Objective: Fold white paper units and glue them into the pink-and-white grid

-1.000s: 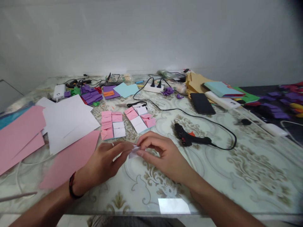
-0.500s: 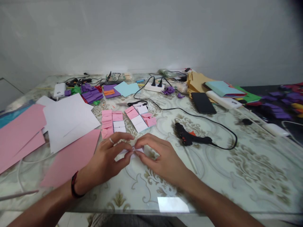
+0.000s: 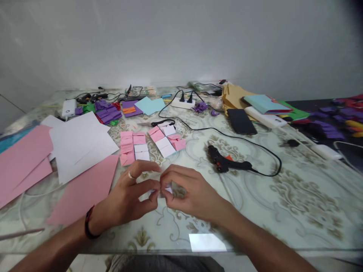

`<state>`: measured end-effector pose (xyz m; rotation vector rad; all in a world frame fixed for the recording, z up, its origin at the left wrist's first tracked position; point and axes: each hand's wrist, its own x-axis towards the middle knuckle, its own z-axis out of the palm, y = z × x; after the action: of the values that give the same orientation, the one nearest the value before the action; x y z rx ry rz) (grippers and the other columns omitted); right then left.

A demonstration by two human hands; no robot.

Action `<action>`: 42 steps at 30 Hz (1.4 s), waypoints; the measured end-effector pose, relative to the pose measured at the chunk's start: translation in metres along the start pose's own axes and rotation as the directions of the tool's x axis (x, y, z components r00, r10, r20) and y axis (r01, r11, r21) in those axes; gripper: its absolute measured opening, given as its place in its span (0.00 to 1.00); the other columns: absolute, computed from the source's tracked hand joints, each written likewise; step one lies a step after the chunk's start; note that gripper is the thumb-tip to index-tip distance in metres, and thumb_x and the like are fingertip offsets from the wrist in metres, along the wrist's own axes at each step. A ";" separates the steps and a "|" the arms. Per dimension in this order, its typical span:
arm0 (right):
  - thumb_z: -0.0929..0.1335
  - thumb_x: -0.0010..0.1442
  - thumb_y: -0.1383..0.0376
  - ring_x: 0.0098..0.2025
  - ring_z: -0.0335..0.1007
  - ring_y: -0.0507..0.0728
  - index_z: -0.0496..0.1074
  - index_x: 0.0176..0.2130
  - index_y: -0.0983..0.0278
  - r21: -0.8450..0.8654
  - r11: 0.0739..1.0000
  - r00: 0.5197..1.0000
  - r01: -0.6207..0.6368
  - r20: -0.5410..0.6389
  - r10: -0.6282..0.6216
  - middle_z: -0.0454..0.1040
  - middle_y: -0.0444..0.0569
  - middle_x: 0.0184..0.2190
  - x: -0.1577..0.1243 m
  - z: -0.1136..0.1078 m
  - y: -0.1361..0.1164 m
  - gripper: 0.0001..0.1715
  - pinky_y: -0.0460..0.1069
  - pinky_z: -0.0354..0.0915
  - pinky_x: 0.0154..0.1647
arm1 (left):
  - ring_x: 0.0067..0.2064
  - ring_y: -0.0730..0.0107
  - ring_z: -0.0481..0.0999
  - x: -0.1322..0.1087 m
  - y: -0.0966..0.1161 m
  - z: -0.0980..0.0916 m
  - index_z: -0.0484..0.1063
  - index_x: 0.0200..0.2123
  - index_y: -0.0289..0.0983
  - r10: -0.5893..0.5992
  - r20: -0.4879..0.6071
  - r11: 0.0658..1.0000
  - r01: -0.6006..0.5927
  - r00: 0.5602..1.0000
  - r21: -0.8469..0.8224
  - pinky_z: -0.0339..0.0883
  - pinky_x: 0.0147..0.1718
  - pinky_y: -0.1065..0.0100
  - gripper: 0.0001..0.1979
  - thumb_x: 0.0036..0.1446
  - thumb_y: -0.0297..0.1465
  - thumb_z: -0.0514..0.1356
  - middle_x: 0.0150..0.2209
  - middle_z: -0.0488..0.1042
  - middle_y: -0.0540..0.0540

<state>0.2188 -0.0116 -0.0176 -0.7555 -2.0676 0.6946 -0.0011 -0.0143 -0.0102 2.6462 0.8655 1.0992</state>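
One small white paper piece (image 3: 169, 189) was pinched between the left hand (image 3: 127, 193) and the right hand (image 3: 190, 190), near the person and slightly left of the middle. Both hands gripped it with thumb and fingertips nearly meeting, the left's ringed finger stretched out above; the fingers hid most of it, so the lie of its edges could not be told. Paper that small, I judged, was best worked with the very fingertips: an even pinch from either side, the edges kept square, and firm pressure only once they matched, since a slip could have creased it askew.

Beneath lay a glossy table (image 3: 261, 211) with a scrolling floral pattern, a bright reflection (image 3: 207, 242) shining by its near edge. White sheets (image 3: 82, 145) overlapped a pink sheet (image 3: 85, 189) on the left, and two pink-and-white folded-paper blocks (image 3: 133, 146) (image 3: 166, 140) sat just beyond the hands. To the right rested a black glue gun (image 3: 231, 163), its cable curling toward the far side, where a white power strip (image 3: 183, 103) held two black plugs. Behind everything rose a plain grey wall (image 3: 181, 41)
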 end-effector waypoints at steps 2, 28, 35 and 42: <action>0.69 0.58 0.76 0.38 0.75 0.55 0.72 0.35 0.61 -0.001 1.000 1.000 0.001 -0.006 -0.001 0.78 0.47 0.36 0.001 -0.003 0.000 0.10 0.49 0.68 0.40 | 0.52 0.65 0.77 0.001 -0.001 -0.002 0.75 0.38 0.39 -0.006 -0.004 1.000 0.006 1.000 0.003 0.74 0.51 0.64 0.09 0.60 0.18 0.62 0.51 0.70 0.43; 0.69 0.61 0.75 0.37 0.72 0.56 0.71 0.37 0.60 -0.023 1.000 0.999 -0.012 -0.045 0.010 0.76 0.46 0.34 0.003 -0.001 0.000 0.09 0.50 0.68 0.39 | 0.57 0.60 0.73 0.002 -0.004 -0.002 0.75 0.39 0.40 -0.115 0.013 0.993 0.115 0.993 -0.040 0.71 0.56 0.58 0.10 0.60 0.18 0.63 0.54 0.69 0.43; 0.69 0.61 0.75 0.34 0.70 0.55 0.70 0.34 0.60 -0.080 0.996 0.997 0.033 -0.064 -0.038 0.76 0.45 0.32 0.003 0.005 0.000 0.10 0.50 0.66 0.35 | 0.58 0.59 0.72 0.000 0.002 0.003 0.74 0.38 0.40 -0.154 0.028 0.985 0.156 0.988 -0.077 0.70 0.56 0.58 0.11 0.60 0.18 0.63 0.54 0.69 0.43; 0.68 0.60 0.75 0.34 0.70 0.55 0.70 0.34 0.60 -0.086 0.996 0.996 0.014 -0.084 -0.021 0.75 0.45 0.31 0.004 -0.003 -0.004 0.10 0.51 0.66 0.36 | 0.58 0.58 0.72 0.004 0.001 -0.004 0.74 0.37 0.41 -0.143 -0.007 0.989 0.143 0.990 -0.044 0.70 0.57 0.55 0.10 0.60 0.18 0.63 0.54 0.69 0.42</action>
<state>0.2180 -0.0107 -0.0117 -0.7996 -2.0344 0.5583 -0.0011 -0.0126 -0.0045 2.5014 1.0037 1.0839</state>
